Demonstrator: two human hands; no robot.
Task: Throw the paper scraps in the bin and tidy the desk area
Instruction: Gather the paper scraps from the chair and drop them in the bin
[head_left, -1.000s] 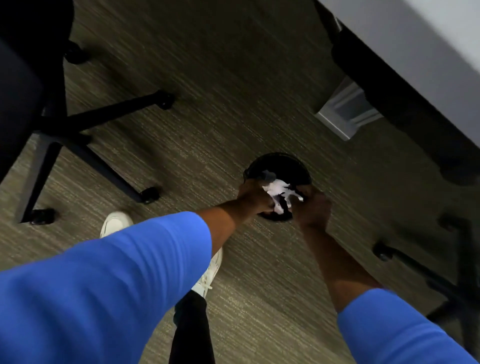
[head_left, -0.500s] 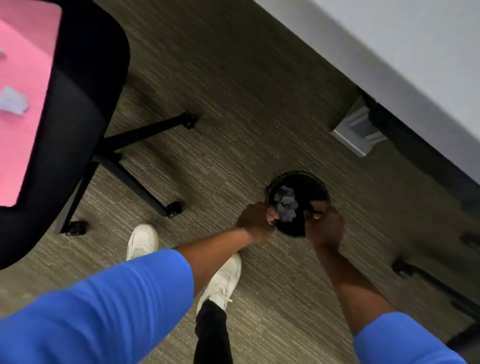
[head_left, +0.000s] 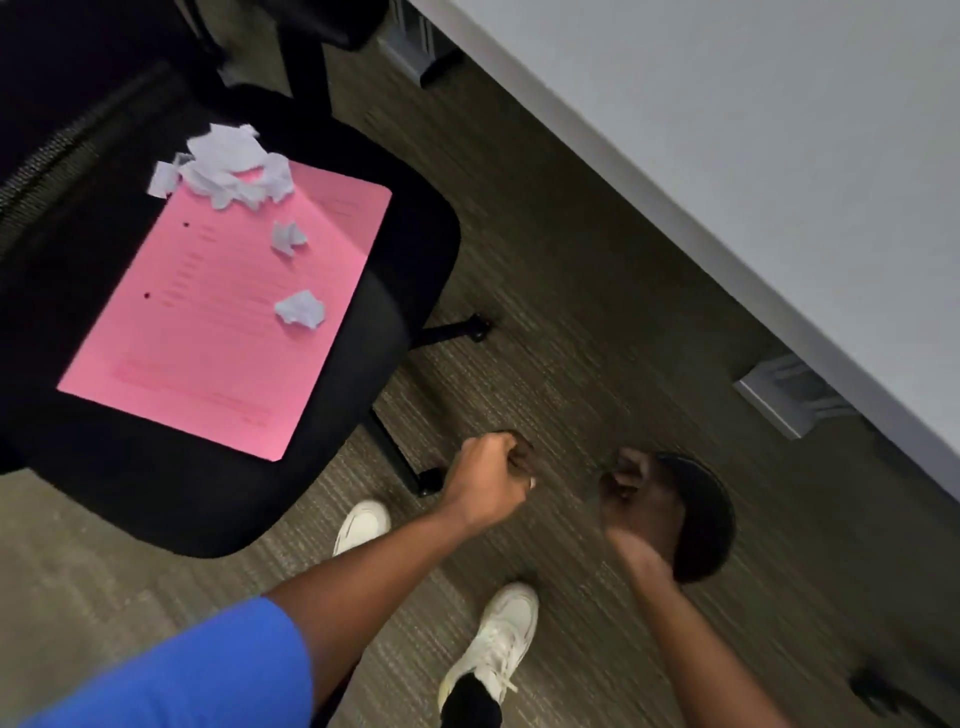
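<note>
Pink paper, a single sheet (head_left: 218, 312), lies flat on the seat of a black office chair (head_left: 156, 499) in the upper left of the frame, with faint print and two punched holes along its left edge. White paper scraps sit on it: a crumpled heap (head_left: 228, 169) at the sheet's top corner, spilling partly onto the black seat, a small torn piece (head_left: 288, 238) just below that, and a crumpled ball (head_left: 301, 309) lower down near the sheet's right edge. The chair's black legs and castors (head_left: 475, 328) show beneath the seat on the grey-brown carpet (head_left: 545, 332).

Lower centre, the left hand (head_left: 488, 480) is curled into a loose fist, fingers folded in toward the palm; a small white speck shows at its fingertips, too small to tell whether it is paper. The right hand (head_left: 636, 493), blurred, is likewise curled with the fingers bent inward, and nothing can be seen in it. It hovers over the near edge of the round black bin (head_left: 709, 519), which stands on the carpet at centre right; the bin's inside is dark and what it holds cannot be made out.

A blue sleeve (head_left: 182, 675) covers the left upper arm at the bottom left. Two white trainers (head_left: 498, 644) stand on the carpet between the arms. A pale grey desk top (head_left: 727, 156) fills the upper right, with a grey bracket (head_left: 789, 395) beneath its edge.
</note>
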